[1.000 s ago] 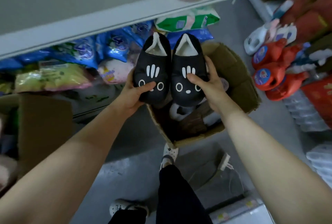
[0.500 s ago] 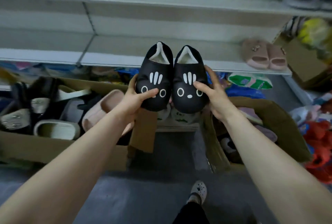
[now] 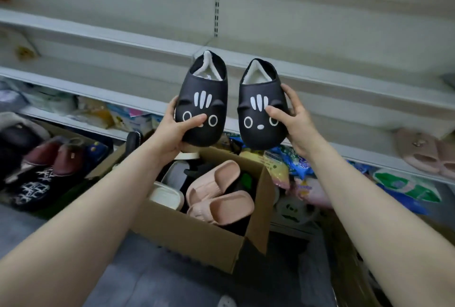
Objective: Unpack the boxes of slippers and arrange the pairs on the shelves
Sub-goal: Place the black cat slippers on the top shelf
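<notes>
I hold a pair of black cat-face slippers up in front of the grey shelves. My left hand grips the left slipper at its toe, thumb across the face. The toe of the right slipper is gripped by my right hand. The two slippers are a small gap apart, heels pointing up and away. Below them an open cardboard box holds pink slides, white slippers and dark ones.
A pink pair sits on the lower shelf at right. Another box with maroon and black patterned slippers stands at left. Packaged goods lie under the bottom shelf. Grey floor is in front.
The view swung left from one box to another. Both hands lifted the black pair higher toward the shelves and moved the two slippers apart.
</notes>
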`<state>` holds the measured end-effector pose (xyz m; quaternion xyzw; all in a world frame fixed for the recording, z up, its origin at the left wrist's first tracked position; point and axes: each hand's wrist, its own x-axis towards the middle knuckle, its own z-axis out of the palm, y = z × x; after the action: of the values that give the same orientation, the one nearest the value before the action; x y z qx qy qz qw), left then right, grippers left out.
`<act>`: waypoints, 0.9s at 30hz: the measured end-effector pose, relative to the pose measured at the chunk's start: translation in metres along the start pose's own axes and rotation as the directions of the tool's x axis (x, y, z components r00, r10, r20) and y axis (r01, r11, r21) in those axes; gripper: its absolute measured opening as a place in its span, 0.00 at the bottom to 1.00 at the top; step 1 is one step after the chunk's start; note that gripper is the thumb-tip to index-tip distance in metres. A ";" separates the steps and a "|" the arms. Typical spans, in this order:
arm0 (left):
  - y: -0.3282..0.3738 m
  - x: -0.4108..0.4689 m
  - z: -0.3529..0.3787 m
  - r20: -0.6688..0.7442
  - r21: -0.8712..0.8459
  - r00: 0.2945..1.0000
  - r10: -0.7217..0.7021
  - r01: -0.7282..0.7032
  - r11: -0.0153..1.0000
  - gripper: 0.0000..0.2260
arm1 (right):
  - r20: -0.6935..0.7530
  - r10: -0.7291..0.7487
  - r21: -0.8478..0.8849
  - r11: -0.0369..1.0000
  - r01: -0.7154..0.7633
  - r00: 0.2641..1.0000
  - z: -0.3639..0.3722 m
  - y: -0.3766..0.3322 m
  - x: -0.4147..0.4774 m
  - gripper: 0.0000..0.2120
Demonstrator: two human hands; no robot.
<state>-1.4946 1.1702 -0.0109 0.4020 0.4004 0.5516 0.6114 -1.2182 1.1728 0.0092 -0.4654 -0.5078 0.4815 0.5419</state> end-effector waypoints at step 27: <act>0.320 0.216 -0.049 -0.012 0.019 0.924 0.383 -0.383 0.924 0.26 | 0.101 -0.402 -0.176 0.893 0.414 0.910 0.167 -0.250 0.273 0.37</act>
<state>-1.6380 1.4094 0.2607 0.4731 0.3235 0.6600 0.4857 -1.3674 1.4215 0.2942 -0.3839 -0.6550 0.3196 0.5669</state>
